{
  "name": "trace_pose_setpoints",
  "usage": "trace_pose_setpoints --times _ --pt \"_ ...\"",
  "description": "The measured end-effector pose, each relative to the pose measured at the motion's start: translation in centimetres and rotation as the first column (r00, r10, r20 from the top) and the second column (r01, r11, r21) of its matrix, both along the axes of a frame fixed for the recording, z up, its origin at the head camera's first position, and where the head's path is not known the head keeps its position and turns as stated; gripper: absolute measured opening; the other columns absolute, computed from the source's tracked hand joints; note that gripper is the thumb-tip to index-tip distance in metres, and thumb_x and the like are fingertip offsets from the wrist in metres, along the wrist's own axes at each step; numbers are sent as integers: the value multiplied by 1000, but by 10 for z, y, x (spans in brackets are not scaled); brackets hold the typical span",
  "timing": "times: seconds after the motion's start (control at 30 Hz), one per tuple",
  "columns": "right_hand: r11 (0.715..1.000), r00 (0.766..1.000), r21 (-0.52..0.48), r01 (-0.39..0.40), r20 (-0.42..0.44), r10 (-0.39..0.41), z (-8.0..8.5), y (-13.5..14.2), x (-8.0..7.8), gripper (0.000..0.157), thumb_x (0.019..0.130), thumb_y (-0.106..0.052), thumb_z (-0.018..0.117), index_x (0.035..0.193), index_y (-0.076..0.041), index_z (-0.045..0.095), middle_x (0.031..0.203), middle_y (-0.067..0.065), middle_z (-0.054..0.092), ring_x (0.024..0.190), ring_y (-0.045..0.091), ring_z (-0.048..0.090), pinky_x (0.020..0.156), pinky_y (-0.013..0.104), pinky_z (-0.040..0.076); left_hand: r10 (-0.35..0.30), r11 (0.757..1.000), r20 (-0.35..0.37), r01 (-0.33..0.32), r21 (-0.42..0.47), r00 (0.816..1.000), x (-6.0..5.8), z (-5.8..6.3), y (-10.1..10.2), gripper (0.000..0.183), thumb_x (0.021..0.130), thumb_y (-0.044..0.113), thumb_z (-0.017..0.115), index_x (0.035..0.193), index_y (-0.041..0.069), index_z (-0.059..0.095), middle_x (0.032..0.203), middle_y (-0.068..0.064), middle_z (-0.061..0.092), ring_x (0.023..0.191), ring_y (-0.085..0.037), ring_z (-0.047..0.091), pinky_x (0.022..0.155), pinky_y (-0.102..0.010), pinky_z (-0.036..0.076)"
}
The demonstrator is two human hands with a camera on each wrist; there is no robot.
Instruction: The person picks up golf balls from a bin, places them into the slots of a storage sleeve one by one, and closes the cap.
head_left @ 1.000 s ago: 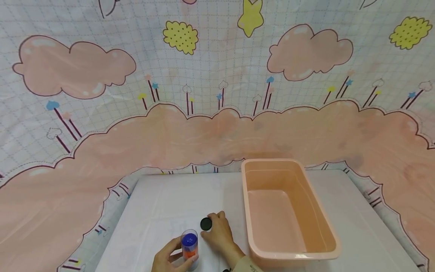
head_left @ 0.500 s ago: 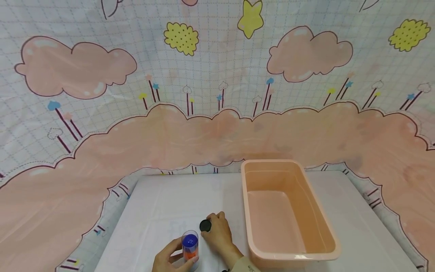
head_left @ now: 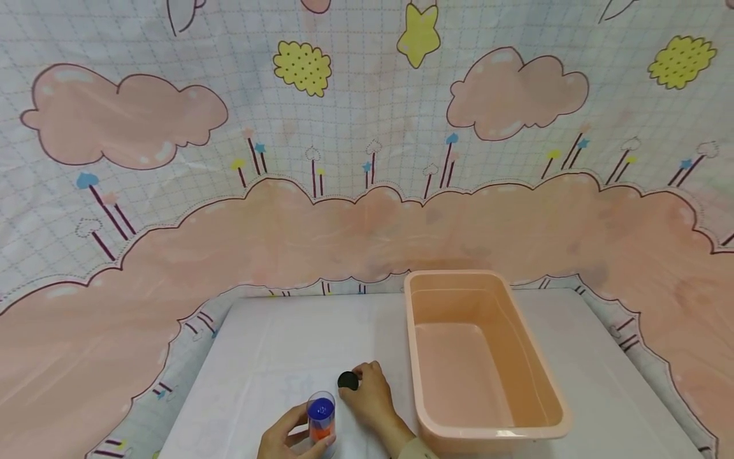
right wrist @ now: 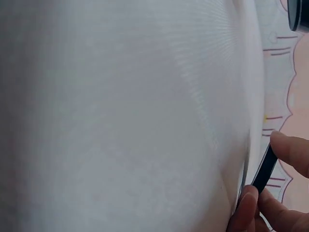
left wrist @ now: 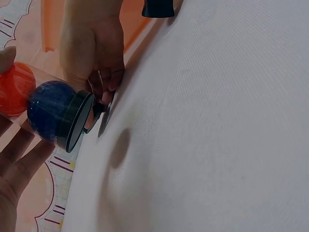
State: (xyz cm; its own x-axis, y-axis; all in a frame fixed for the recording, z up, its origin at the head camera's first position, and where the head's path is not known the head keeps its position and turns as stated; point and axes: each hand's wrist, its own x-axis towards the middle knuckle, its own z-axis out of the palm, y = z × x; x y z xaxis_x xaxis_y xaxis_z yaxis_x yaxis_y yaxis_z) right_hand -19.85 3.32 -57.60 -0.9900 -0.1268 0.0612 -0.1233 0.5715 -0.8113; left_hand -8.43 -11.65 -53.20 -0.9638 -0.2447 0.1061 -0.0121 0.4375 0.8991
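My left hand (head_left: pixel 289 430) grips a clear tube (head_left: pixel 322 422) with its fingers and thumb round the wall. A blue ball (head_left: pixel 321 409) shows inside near the top and an orange-red ball (left wrist: pixel 17 89) below it. In the left wrist view, another blue ball (left wrist: pixel 46 113) sits next to a dark round base (left wrist: pixel 76 121) at the tube's table-side end. My right hand (head_left: pixel 374 398) pinches a black round lid (head_left: pixel 347 380) by its edge, just beyond and right of the tube. The right wrist view shows that lid tilted edge-on, low over the table, between thumb and fingers.
A peach plastic tub (head_left: pixel 415 382) stands on the white table (head_left: pixel 275 357), close to the right of my right forearm. A patterned curtain (head_left: pixel 355 236) surrounds the table's back and sides.
Both hands keep their holds and stay nearly still. The lid's tilt varies slightly, and the head view shifts a little.
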Motion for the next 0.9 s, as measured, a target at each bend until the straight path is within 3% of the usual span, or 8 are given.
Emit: trace_pose_setpoints --times 0.2,0.37,0.57,0.7,0.9 --pt "995 999 -97 7 49 -3 2 5 3 39 77 -22 87 106 -1 70 99 6 60 79 12 55 71 27 45 -11 1000 85 10 13 996 1 3 0 54 70 20 96 118 13 74 113 -8 76 94 -13 71 75 -33 65" --pt "993 999 -118 -16 44 21 2 9 7 48 81 -21 85 121 1 70 95 4 58 77 9 51 68 24 42 -21 1000 114 21 9 993 2 6 0 55 71 23 96 119 12 73 113 -8 76 97 -18 70 77 -34 65" --pt "984 993 -151 -93 59 103 6 14 12 50 88 -18 78 137 -13 67 92 4 52 73 10 46 62 22 37 -28 1000 131 27 7 991 3 6 2 54 72 25 96 120 13 73 113 -7 76 98 -21 70 77 -35 65" --pt "971 987 -206 -126 75 144 13 18 18 46 94 -22 71 139 -18 66 93 4 51 75 10 48 63 21 38 -41 999 133 41 2 990 2 4 2 55 73 27 95 121 13 73 115 -7 75 99 -21 70 77 -35 65" --pt "935 975 -317 -156 105 198 25 25 25 33 104 -26 60 137 -23 66 96 5 52 75 11 61 62 20 49 -68 997 117 71 -18 991 2 0 3 56 73 28 95 122 13 72 116 -8 75 98 -19 70 76 -34 65"
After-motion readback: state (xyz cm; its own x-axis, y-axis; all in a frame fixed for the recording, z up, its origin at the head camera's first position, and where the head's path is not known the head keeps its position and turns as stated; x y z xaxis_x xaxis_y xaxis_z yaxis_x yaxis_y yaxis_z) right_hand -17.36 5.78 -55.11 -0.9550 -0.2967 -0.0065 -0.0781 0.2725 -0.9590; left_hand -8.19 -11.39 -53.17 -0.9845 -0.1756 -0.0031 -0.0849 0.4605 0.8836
